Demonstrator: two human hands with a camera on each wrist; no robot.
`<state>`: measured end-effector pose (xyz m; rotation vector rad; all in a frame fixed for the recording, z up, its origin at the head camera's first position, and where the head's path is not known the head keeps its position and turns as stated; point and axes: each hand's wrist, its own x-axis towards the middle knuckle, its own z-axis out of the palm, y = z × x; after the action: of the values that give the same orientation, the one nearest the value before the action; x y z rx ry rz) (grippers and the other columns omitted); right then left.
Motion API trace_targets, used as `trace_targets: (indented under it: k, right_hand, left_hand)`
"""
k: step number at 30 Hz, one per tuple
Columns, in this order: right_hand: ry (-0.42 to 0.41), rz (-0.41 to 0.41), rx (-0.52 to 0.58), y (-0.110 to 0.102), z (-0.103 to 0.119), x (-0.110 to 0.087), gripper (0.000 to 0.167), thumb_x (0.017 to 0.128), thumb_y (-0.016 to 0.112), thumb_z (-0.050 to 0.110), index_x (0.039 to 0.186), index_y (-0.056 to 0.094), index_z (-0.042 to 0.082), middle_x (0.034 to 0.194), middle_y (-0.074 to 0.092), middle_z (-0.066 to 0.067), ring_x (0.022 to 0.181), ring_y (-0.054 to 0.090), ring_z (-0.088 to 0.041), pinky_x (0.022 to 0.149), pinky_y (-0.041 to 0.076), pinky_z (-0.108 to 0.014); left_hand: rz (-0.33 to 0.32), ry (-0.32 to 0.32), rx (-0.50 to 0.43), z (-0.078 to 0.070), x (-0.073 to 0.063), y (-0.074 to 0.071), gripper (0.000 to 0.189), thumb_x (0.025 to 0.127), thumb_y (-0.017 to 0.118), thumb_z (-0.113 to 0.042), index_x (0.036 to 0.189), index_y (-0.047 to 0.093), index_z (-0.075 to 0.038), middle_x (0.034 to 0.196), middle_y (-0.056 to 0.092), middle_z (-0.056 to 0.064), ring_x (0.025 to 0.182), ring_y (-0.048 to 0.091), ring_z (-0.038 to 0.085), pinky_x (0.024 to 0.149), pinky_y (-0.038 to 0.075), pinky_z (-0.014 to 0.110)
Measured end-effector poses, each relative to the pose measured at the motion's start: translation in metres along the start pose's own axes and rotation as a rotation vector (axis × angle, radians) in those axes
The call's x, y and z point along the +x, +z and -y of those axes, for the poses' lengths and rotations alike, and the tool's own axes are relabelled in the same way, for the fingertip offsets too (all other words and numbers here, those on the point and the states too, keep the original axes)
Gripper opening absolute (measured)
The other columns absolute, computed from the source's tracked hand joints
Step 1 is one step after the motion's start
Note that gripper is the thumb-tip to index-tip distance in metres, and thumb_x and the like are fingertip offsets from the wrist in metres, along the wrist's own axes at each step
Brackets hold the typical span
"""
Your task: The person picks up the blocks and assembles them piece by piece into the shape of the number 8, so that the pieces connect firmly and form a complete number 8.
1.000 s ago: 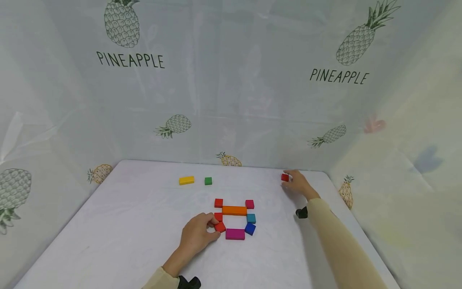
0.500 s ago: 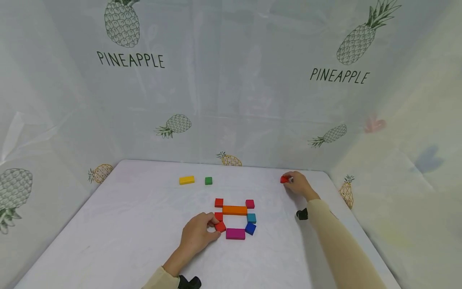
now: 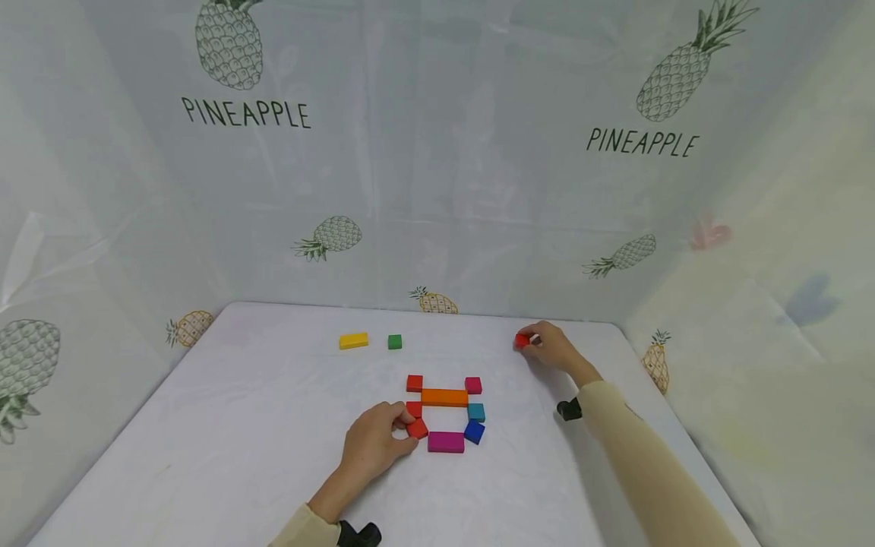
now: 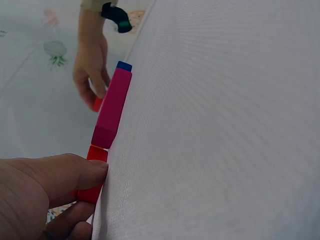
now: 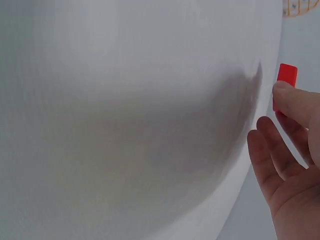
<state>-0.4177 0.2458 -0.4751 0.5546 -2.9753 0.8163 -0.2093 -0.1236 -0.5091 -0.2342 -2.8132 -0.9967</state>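
My left hand [image 3: 372, 439] pinches a tilted red block [image 3: 418, 429] between thumb and fingers at the lower left of a ring of blocks. Beside that block lies a magenta block [image 3: 446, 442]; the left wrist view shows the red one [image 4: 92, 192] end to end with it. Toward the far right of the table, my right hand [image 3: 552, 348] pinches another small red block [image 3: 522, 341] between thumb and index finger. In the right wrist view this red block [image 5: 287, 74] sticks out past the thumb, the other fingers spread apart below.
The ring also has an orange bar [image 3: 444, 398], a red cube [image 3: 414, 383], a crimson cube [image 3: 473, 385], a teal block [image 3: 476, 412] and a tilted blue block [image 3: 475, 432]. Farther back lie a yellow block [image 3: 353, 341] and a green cube [image 3: 395, 342] on the white table [image 3: 273, 410].
My right hand has closed its fingers on the small red block at the far right and moved left with it. My left hand and the ring of blocks have stayed put.
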Motion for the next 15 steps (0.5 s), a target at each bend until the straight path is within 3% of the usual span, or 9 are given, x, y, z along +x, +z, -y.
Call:
trace_targets:
  k: [15]
  right_hand:
    - [-0.158,0.114,0.039,0.020,0.052,-0.003,0.034,0.101,0.071,0.005,0.134,0.070,0.010,0.127,0.068,-0.009,0.114,0.065,-0.028,0.098,0.060,-0.043]
  left_hand:
    - [0.004,0.001,0.000,0.000,0.001,0.000,0.024,0.080,0.092,-0.021,0.094,0.073,-0.023,0.084,0.062,-0.008,0.080,0.054,0.010,0.067,0.045,0.030]
